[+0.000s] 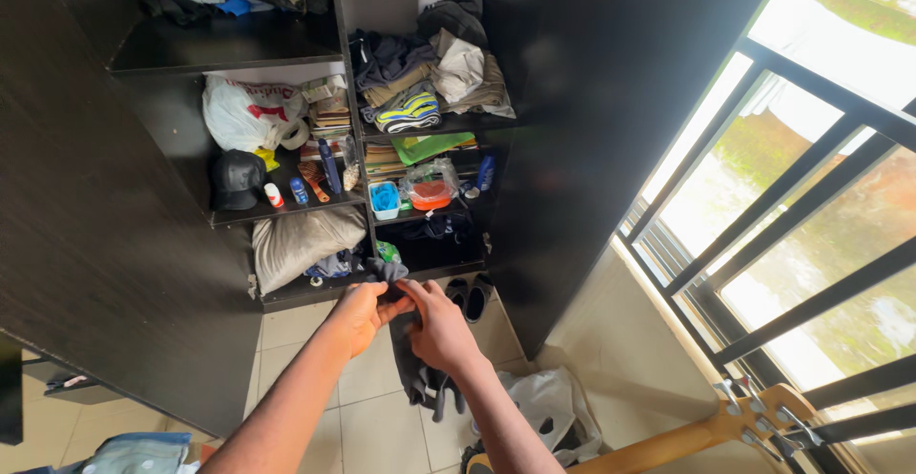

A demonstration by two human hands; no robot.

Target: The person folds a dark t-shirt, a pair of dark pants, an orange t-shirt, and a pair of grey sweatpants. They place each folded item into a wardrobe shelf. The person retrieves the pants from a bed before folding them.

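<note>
Dark grey garment [417, 371] held up over the tiled floor [372, 426], hanging down in folds below both hands, its top edge bunched at the fingers just in front of the open wardrobe [114, 226]. Left hand [361, 314] closed on the upper left of the cloth, thumb over the fabric. Right hand [437, 325] closed on the cloth just beside it, fingers pinching the top edge, the two hands touching. Just beyond the hands, on the lowest shelf, a grey stuffed pillow [301, 242] at left and a small heap of dark clothes to its right. Pair of dark slippers [469, 294] on the floor at the wardrobe foot, right of the hands. One shelf higher, a black cap [237, 178], small bottles, a blue tub [384, 199] and a clear bag with something red-orange inside [429, 190]. Higher still, a white plastic bag [246, 113], stacked books, and a pile of folded clothes with a striped piece [408, 111]. Near right, a pale plastic bag [549, 402] on the floor and a wooden guitar headstock [759, 417] at the bottom edge. Barred window [811, 207] along the right, bright greenery outside.
</note>
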